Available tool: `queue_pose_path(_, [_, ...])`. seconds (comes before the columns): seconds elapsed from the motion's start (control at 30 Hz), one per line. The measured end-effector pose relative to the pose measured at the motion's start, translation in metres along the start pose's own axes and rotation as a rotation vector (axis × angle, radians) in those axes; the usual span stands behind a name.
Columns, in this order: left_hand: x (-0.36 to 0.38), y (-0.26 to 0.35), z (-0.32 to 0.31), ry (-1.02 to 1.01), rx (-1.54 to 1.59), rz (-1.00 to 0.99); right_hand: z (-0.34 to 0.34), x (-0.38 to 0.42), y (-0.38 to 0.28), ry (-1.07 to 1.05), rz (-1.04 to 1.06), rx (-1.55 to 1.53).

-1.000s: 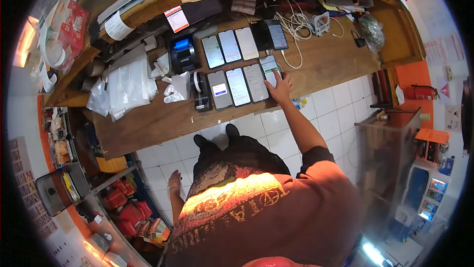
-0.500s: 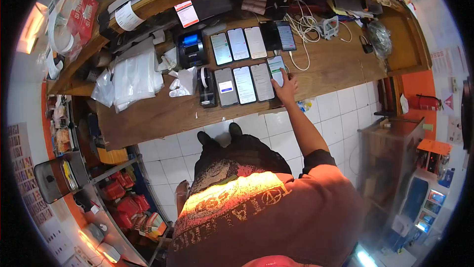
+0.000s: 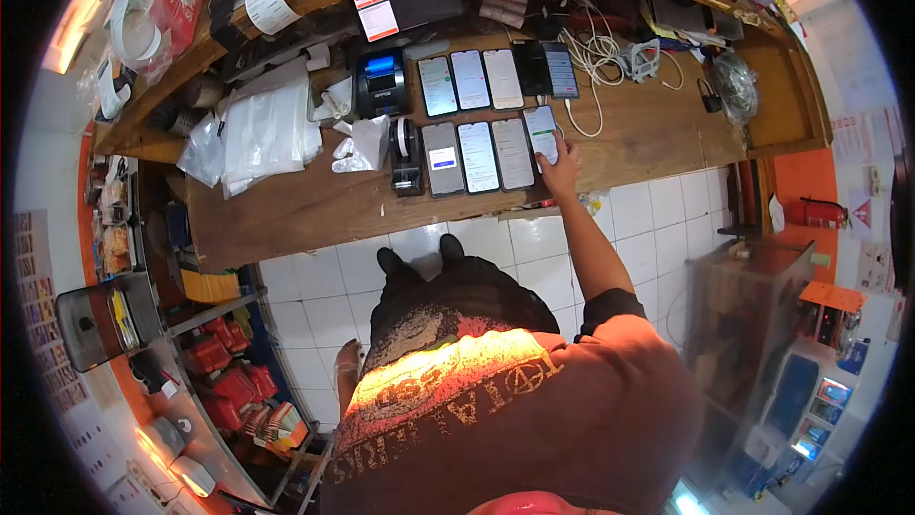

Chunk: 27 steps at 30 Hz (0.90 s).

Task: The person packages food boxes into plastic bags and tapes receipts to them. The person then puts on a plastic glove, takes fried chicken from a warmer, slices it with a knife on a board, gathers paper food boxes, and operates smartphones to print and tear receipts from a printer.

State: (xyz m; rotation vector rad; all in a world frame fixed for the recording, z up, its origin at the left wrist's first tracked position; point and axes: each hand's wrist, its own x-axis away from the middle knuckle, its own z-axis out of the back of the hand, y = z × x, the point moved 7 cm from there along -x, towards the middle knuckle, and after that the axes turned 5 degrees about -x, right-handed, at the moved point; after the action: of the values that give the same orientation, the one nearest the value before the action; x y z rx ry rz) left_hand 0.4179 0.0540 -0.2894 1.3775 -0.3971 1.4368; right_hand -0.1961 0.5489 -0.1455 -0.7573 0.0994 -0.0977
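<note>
phone (image 3: pixel 539 124) lies ahead of the nearer right hand (image 3: pixel 562 172), long axis pointing away; right fingers at its edge, grip unclear; left hand (image 3: pixel 349 359) hangs apart, closure unclear.

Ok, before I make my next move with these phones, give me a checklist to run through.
1. Right hand at the lit, slim phone ending the front row: ok, fingers are on its lower part.
2. Left hand away from the brown wooden table: ok, it hangs beside the body.
3. Three other front-row phones lying flat: ok, side by side.
4. Front-row screens on: ok, all four look lit.
5. Long white cable tidy: not ok, it lies in tangled loops.
6. Small text on the touched screen readable: cannot tell, too small.
</note>
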Motion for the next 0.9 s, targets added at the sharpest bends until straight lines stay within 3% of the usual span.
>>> queue_pose_path(0.27, [-0.04,-0.036,0.005,-0.016,0.048,-0.056,0.013,0.0,-0.004,0.035,0.01,0.101])
queue_pose_path(0.33, [-0.04,-0.034,0.004,-0.025,0.052,-0.063,0.005,-0.009,0.036,-0.014,-0.06,-0.638])
queue_pose_path(0.47, [-0.045,-0.037,0.003,-0.044,0.072,-0.073,0.007,-0.013,0.061,-0.122,-0.099,-0.535])
queue_pose_path(0.53, [-0.044,-0.036,0.003,-0.049,0.063,-0.068,0.012,-0.008,0.051,-0.214,-0.154,-0.678])
queue_pose_path(0.63, [-0.045,-0.039,0.004,-0.052,0.031,-0.055,0.019,-0.008,0.047,-0.21,-0.086,-0.633])
queue_pose_path(0.73, [-0.047,-0.033,0.003,-0.102,0.069,-0.083,0.017,-0.007,0.05,-0.223,-0.158,-0.707])
queue_pose_path(0.8, [-0.041,-0.012,-0.004,-0.1,-0.438,-0.309,0.018,-0.005,0.046,-0.239,-0.149,-0.678])
queue_pose_path(0.83, [-0.044,-0.017,-0.003,-0.1,-0.437,-0.308,0.017,-0.005,0.047,-0.254,-0.137,-0.651])
queue_pose_path(0.9, [-0.051,-0.036,0.003,-0.062,-0.025,-0.085,0.013,-0.006,0.051,-0.233,-0.131,-0.65])
